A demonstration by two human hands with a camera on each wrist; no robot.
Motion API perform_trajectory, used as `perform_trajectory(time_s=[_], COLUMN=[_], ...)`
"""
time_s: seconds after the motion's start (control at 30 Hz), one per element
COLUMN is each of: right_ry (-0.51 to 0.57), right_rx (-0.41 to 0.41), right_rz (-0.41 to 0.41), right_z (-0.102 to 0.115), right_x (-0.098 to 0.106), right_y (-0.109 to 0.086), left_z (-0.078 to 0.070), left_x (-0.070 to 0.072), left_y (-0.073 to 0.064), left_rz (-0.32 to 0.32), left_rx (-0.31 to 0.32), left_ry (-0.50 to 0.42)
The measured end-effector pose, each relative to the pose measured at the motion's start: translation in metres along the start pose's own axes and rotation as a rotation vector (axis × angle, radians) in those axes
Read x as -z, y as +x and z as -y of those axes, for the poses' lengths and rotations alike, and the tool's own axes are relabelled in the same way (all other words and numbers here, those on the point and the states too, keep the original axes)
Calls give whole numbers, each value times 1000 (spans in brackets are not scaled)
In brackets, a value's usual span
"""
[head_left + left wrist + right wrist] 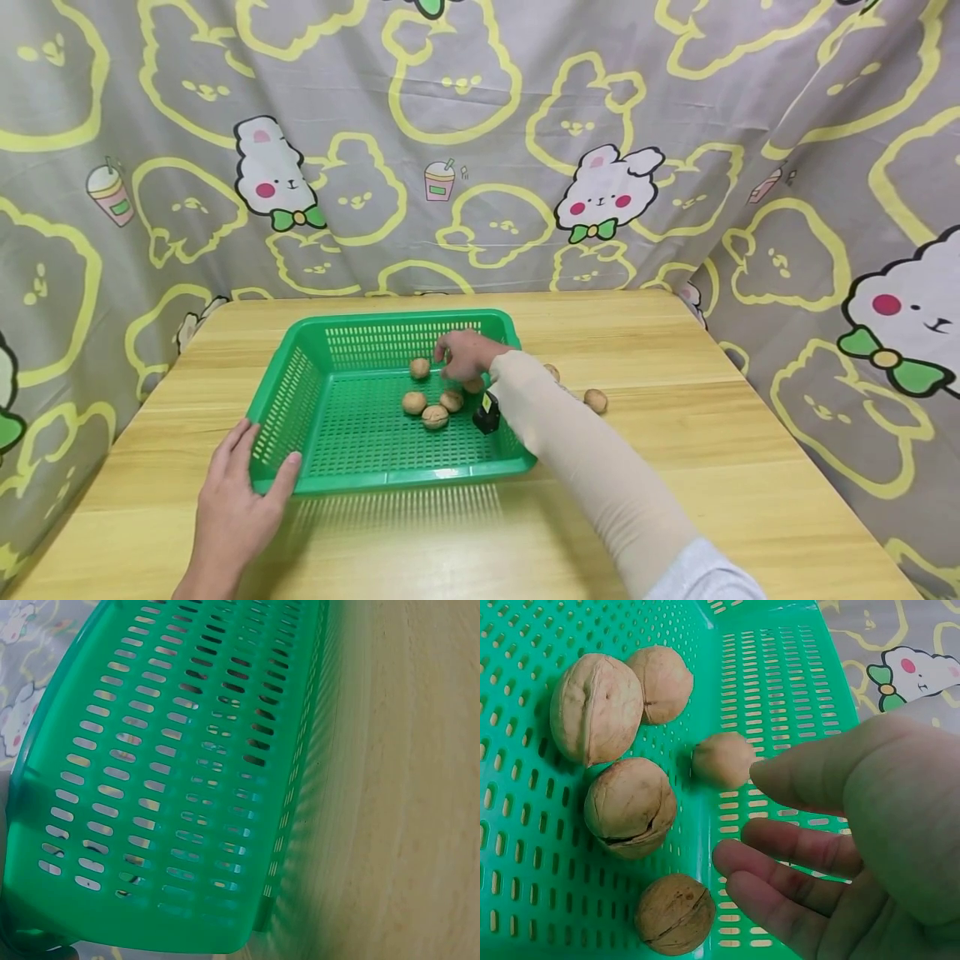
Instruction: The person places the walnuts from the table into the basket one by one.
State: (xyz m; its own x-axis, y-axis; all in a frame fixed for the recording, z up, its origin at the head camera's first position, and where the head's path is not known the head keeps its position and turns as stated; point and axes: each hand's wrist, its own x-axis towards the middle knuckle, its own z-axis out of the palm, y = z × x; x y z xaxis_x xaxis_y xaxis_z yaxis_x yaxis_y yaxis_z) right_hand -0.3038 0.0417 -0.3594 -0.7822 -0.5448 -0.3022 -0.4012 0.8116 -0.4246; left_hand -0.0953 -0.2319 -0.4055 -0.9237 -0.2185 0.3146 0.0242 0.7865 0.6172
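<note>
A green plastic basket (pixel 375 479) with slotted walls stands on the table. My left hand (pixel 242 492) grips its near left corner, with the thumb over the rim and the fingers along the outside. Several walnuts (pixel 435 417) lie on the basket floor towards its right side. Over them, inside the basket, is my right hand (pixel 467 354), its fingers loosely bent and apart. In the right wrist view a blurred walnut (pixel 726 760) is just beyond the thumb tip; whether they touch I cannot tell. The slotted outer wall of the basket (pixel 150 750) fills much of the left wrist view.
On the wooden table (pixel 637 517), to the right of the basket, lie a walnut (pixel 596 401) and another walnut (pixel 552 372) partly hidden by the right forearm. A patterned grey curtain (pixel 480 208) hangs behind the table and along its sides.
</note>
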Motion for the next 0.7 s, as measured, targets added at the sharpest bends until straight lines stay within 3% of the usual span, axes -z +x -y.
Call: perform_trajectory(time_s=[0.47, 0.5, 0.7], right_ry=[50, 52, 85], right_rx=[67, 87, 134], right_rz=[-43, -55, -93], right_z=[-4, -12, -12], right_x=[10, 8, 23], right_y=[-4, 3, -7], left_z=[-1, -1, 0], left_x=[0, 0, 1], left_y=[0, 0, 0], left_rz=[-14, -13, -7], left_rx=[-22, -22, -11], left_ry=[-2, -3, 3])
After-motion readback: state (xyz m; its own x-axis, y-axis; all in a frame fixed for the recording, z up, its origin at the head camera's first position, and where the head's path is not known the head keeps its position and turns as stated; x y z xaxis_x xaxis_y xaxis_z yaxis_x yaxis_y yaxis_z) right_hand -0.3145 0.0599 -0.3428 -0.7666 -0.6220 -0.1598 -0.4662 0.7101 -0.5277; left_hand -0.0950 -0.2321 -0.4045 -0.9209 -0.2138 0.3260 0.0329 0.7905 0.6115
